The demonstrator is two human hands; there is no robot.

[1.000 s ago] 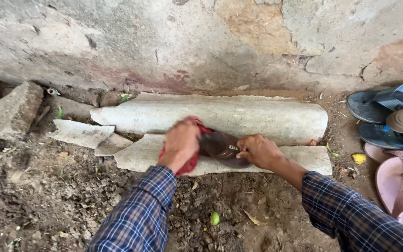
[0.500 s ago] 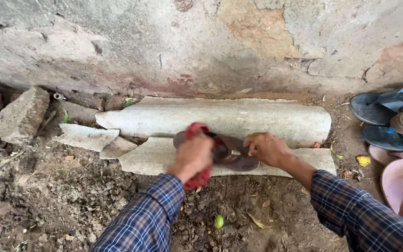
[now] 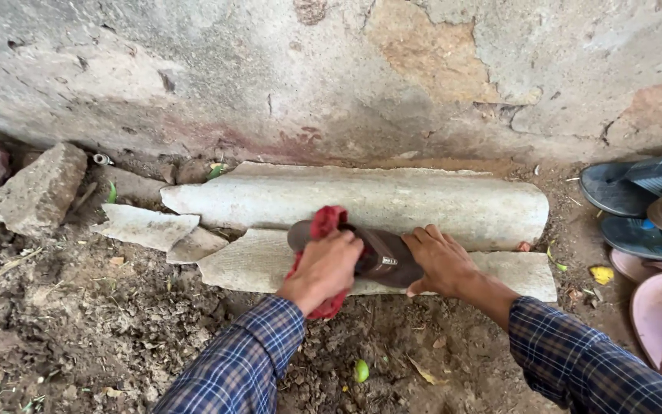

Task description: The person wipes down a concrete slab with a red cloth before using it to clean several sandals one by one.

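Left hand (image 3: 323,268) clenched around a red cloth (image 3: 322,230), pressing it onto the middle of a brown sandal (image 3: 381,257). Cloth bunched above the knuckles and hanging below the wrist toward the dirt. Sandal lying flat along the near slab (image 3: 254,264), close to the seam with the long curved slab (image 3: 392,201) behind it, toe end peeking out left of the cloth, heel end under the other hand. Right hand (image 3: 442,261) laid over the heel end, fingers spread and pressed down on the strap side, thumb tucked near the front edge of the slab; more a flat hold than a full grip, though the underside of the palm hidden from view. Both sleeves blue plaid, reaching in from the bottom edge.

Behind the slabs, a rough plastered wall (image 3: 331,77) with patches of bare orange and grey. Left of the near slab's end, two broken slab pieces (image 3: 147,228) touching each other on the soil. Further left, a chunk of grey stone (image 3: 40,188) leaning by the foot of the wall. At the right edge, a heap of other sandals: dark blue ones (image 3: 637,192) on top, pink ones (image 3: 660,307) below, well apart from the slabs. On the dirt (image 3: 78,330) below the slabs, a small green fruit (image 3: 362,371) and a few dry leaves.
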